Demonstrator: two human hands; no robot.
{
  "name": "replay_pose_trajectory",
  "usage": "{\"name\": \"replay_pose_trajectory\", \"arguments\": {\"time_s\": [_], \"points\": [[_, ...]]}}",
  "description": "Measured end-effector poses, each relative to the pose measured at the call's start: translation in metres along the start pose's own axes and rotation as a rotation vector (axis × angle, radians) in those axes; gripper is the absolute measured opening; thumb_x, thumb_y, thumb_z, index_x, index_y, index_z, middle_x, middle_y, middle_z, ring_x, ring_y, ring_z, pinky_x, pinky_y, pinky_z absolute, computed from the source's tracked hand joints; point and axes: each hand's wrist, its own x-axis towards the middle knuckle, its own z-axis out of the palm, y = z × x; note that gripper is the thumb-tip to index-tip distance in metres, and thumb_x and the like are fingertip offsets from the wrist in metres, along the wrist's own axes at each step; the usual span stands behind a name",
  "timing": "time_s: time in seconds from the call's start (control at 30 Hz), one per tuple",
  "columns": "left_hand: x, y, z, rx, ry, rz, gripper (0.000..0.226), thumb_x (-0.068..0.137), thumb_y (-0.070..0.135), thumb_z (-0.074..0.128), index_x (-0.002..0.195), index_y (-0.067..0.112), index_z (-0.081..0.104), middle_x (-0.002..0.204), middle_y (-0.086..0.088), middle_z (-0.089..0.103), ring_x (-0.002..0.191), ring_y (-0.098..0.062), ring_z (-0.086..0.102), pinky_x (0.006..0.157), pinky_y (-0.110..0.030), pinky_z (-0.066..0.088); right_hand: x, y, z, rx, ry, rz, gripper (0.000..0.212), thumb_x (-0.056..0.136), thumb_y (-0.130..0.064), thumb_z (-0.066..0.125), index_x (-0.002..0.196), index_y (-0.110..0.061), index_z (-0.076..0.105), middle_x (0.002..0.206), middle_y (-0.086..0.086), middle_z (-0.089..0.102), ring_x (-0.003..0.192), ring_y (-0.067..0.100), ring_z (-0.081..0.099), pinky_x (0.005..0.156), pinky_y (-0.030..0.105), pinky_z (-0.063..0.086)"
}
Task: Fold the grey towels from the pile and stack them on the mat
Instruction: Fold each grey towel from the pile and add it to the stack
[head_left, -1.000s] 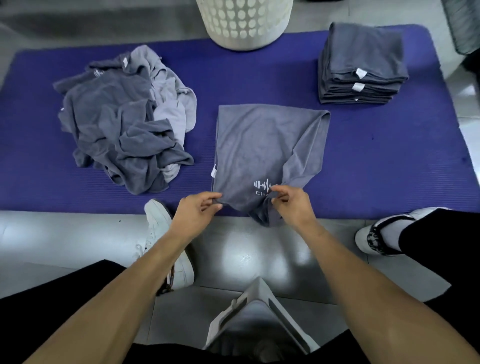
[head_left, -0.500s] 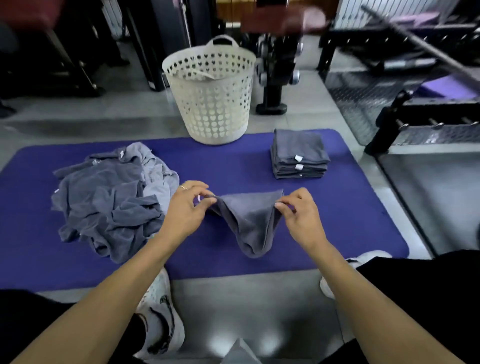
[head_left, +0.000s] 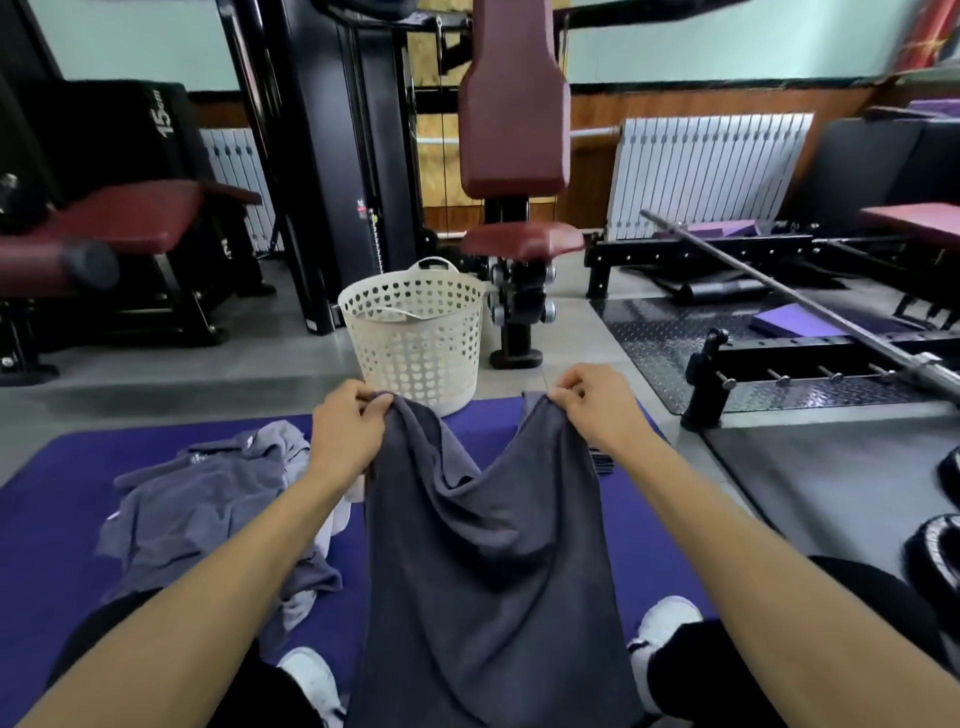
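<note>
Towel corners are pinched in both hands: the left hand grips one top corner, the right hand the other, level and apart. The cloth hangs slack between them, long axis downward toward the person's lap, over the purple mat. The unfolded pile lies nearer the left hand; the folded stack seems mostly hidden behind the right wrist.

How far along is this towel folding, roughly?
Part way, it seems. Done: only a sliver of the folded stack shows behind the right forearm, so it can't be counted. In hand: the left hand and right hand each pinch a top corner of one grey towel, hanging unfolded. Left: a rumpled pile waits on the purple mat.
</note>
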Motion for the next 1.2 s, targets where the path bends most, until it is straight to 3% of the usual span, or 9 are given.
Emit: {"name": "replay_pose_trajectory", "arguments": {"time_s": [0.23, 0.3, 0.4, 0.5, 0.6, 0.73, 0.97, 1.07, 1.2], "points": [[0.016, -0.043, 0.021, -0.015, -0.077, -0.230, 0.018, 0.093, 0.027, 0.063, 0.077, 0.019, 0.060, 0.082, -0.007, 0.068, 0.088, -0.036, 0.066, 0.080, -0.047, 0.055, 0.007, 0.033, 0.024, -0.168, -0.240, 0.038, 0.020, 0.093, -0.017, 0.063, 0.076, -0.016, 0.071, 0.088, 0.004, 0.073, 0.085, 0.021, 0.065, 0.073, 0.029, 0.048], [0.029, -0.046, 0.034, 0.041, -0.131, -0.253, 0.021, 0.094, 0.024, 0.062, 0.077, 0.012, 0.063, 0.083, -0.012, 0.069, 0.090, -0.036, 0.065, 0.080, -0.043, 0.054, 0.020, 0.035, 0.036, -0.266, -0.262, 0.053, 0.026, 0.096, -0.018, 0.057, 0.071, -0.018, 0.061, 0.087, 0.008, 0.070, 0.087, 0.028, 0.066, 0.071, 0.033, 0.051], [0.063, -0.043, 0.052, 0.068, -0.091, -0.243, 0.015, 0.096, 0.022, 0.059, 0.088, 0.010, 0.064, 0.097, -0.011, 0.069, 0.100, -0.031, 0.062, 0.079, -0.031, 0.043, 0.045, 0.026, 0.048, -0.359, -0.155, 0.057, 0.018, 0.102, -0.019, 0.047, 0.094, -0.008, 0.060, 0.098, 0.013, 0.067, 0.096, 0.033, 0.062, 0.065, 0.033, 0.040], [0.097, -0.034, 0.058, -0.101, 0.061, -0.146, 0.015, 0.099, 0.019, 0.056, 0.102, 0.005, 0.061, 0.102, -0.009, 0.067, 0.094, -0.023, 0.059, 0.080, -0.027, 0.040, 0.076, 0.016, 0.049, -0.196, 0.062, -0.014, 0.022, 0.104, -0.022, 0.041, 0.106, -0.006, 0.056, 0.100, 0.014, 0.066, 0.094, 0.034, 0.058, 0.066, 0.034, 0.032], [0.116, -0.027, 0.056, -0.188, 0.066, -0.052, 0.005, 0.100, 0.018, 0.054, 0.099, 0.013, 0.056, 0.096, -0.003, 0.063, 0.090, -0.014, 0.056, 0.074, -0.016, 0.037, 0.100, 0.014, 0.050, -0.078, 0.090, -0.040, 0.018, 0.104, -0.022, 0.041, 0.103, -0.010, 0.055, 0.094, 0.014, 0.067, 0.088, 0.034, 0.059, 0.069, 0.039, 0.042], [0.119, -0.048, 0.053, -0.209, 0.025, -0.021, 0.004, 0.100, 0.017, 0.054, 0.097, 0.015, 0.054, 0.082, 0.004, 0.060, 0.080, -0.013, 0.056, 0.076, -0.029, 0.045, 0.098, 0.034, 0.061, 0.005, 0.072, -0.014, 0.013, 0.102, -0.021, 0.043, 0.098, -0.014, 0.053, 0.082, 0.013, 0.068, 0.080, 0.033, 0.064, 0.072, 0.046, 0.052], [0.037, -0.134, 0.067, 0.080, -0.205, -0.228, 0.012, 0.100, 0.020, 0.052, 0.092, 0.012, 0.053, 0.090, -0.006, 0.059, 0.084, -0.023, 0.053, 0.072, -0.030, 0.036, -0.001, 0.097, 0.103, -0.001, -0.088, 0.122, 0.016, 0.103, -0.021, 0.046, 0.097, -0.010, 0.057, 0.082, 0.008, 0.064, 0.073, 0.027, 0.055, 0.061, 0.037, 0.043], [-0.016, -0.157, 0.068, 0.233, -0.294, -0.325, 0.023, 0.097, 0.020, 0.054, 0.075, 0.015, 0.048, 0.075, -0.005, 0.055, 0.075, -0.027, 0.052, 0.065, -0.032, 0.036, -0.044, 0.125, 0.121, -0.081, -0.264, 0.204, 0.012, 0.100, -0.015, 0.050, 0.092, -0.011, 0.057, 0.084, 0.007, 0.064, 0.086, 0.032, 0.058, 0.068, 0.039, 0.046], [-0.059, -0.176, 0.069, 0.227, -0.343, -0.359, 0.019, 0.094, 0.021, 0.058, 0.075, 0.016, 0.055, 0.072, -0.004, 0.061, 0.075, -0.029, 0.059, 0.069, -0.036, 0.048, -0.071, 0.138, 0.129, -0.164, -0.536, 0.255, 0.012, 0.098, -0.012, 0.046, 0.090, -0.013, 0.055, 0.084, 0.001, 0.059, 0.082, 0.024, 0.055, 0.065, 0.029, 0.041]]}}
